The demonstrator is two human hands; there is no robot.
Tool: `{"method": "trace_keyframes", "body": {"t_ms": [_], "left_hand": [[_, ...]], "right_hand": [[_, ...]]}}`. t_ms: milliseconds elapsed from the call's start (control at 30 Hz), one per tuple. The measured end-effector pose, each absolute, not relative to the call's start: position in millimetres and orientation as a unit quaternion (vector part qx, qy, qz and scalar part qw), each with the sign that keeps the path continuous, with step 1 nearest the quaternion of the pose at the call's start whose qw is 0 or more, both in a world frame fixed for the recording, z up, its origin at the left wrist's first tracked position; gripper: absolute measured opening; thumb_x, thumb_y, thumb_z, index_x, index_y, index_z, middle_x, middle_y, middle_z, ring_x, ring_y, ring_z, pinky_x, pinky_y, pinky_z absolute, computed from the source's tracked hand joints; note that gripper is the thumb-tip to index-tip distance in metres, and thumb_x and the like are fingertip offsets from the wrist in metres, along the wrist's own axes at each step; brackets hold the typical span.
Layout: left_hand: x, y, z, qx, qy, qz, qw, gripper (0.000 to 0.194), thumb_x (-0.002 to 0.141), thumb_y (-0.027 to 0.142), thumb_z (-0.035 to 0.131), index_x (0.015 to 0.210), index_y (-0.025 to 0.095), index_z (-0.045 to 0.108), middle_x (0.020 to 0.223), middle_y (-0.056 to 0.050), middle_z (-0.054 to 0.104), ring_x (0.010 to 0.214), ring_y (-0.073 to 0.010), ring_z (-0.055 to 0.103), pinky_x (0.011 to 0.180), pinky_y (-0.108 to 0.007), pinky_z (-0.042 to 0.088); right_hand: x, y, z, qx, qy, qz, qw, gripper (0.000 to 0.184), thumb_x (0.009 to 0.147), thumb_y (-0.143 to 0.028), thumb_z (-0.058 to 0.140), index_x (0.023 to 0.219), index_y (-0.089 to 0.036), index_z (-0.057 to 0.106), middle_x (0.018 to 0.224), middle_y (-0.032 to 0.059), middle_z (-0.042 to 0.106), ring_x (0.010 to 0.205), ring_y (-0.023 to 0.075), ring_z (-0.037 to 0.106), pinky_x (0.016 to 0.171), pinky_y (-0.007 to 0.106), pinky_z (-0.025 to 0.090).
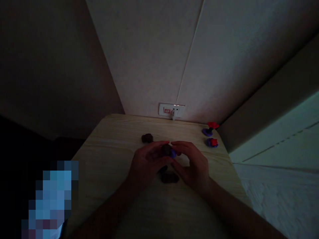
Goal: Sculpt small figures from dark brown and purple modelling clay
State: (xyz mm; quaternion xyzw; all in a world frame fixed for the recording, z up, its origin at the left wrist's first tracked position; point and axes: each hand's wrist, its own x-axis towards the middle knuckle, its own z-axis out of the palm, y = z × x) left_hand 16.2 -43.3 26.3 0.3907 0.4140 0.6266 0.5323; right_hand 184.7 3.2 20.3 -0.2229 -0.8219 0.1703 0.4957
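Note:
My left hand [147,161] and my right hand [193,162] meet over the middle of the table. Between their fingertips is a small piece that looks like modelling clay, with a dark brown lump [166,150] and a purple part [173,153]. Fingers of both hands are closed around it, the left at the brown side and the right at the purple side. Below the hands lie a long dark brown piece [170,178] and a smaller dark piece [163,169], partly hidden by the left hand. A brown lump [147,138] sits beyond the left hand.
At the table's far right corner stand a red-topped figure with a purple base [207,132] and a red and purple piece [212,142]. A wall socket [171,110] with a plug is behind the wooden table [99,159]. The lighting is dim; a pixelated patch covers the lower left.

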Motion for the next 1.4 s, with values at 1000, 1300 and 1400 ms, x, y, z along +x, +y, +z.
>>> {"method": "trace_keyframes", "body": {"t_ms": [1000,1300,1400], "left_hand": [[7.1,-47.5,27.8,0.5,0.456,0.623,0.393,0.029,0.076,0.013,0.079,0.104,0.019,0.078,0.105,-0.007,0.077,0.097,-0.0205,0.075,0.089,-0.032,0.064],[8.2,-46.8,19.0,0.539,0.434,0.647,0.32,0.028,0.073,0.007,0.077,0.099,0.018,0.076,0.097,-0.005,0.075,0.09,-0.0173,0.074,0.082,-0.028,0.065],[6.6,-48.0,18.7,0.545,0.436,0.646,0.308,0.029,0.07,0.008,0.079,0.096,0.018,0.075,0.099,-0.005,0.074,0.092,-0.0184,0.074,0.082,-0.029,0.065]], "right_hand": [[187.2,6.4,22.7,-0.248,-0.732,0.4,0.492,0.035,0.084,-0.014,0.078,0.112,-0.034,0.078,0.107,0.0052,0.073,0.098,0.0184,0.07,0.084,0.033,0.059],[174.6,-6.0,20.7,-0.298,-0.558,0.587,0.505,0.034,0.074,-0.015,0.086,0.104,-0.029,0.078,0.107,0.0022,0.075,0.097,0.0155,0.074,0.09,0.028,0.062],[174.2,-6.1,19.9,-0.297,-0.561,0.584,0.506,0.028,0.074,-0.017,0.086,0.099,-0.026,0.079,0.107,0.0036,0.074,0.096,0.017,0.074,0.089,0.029,0.063]]}}
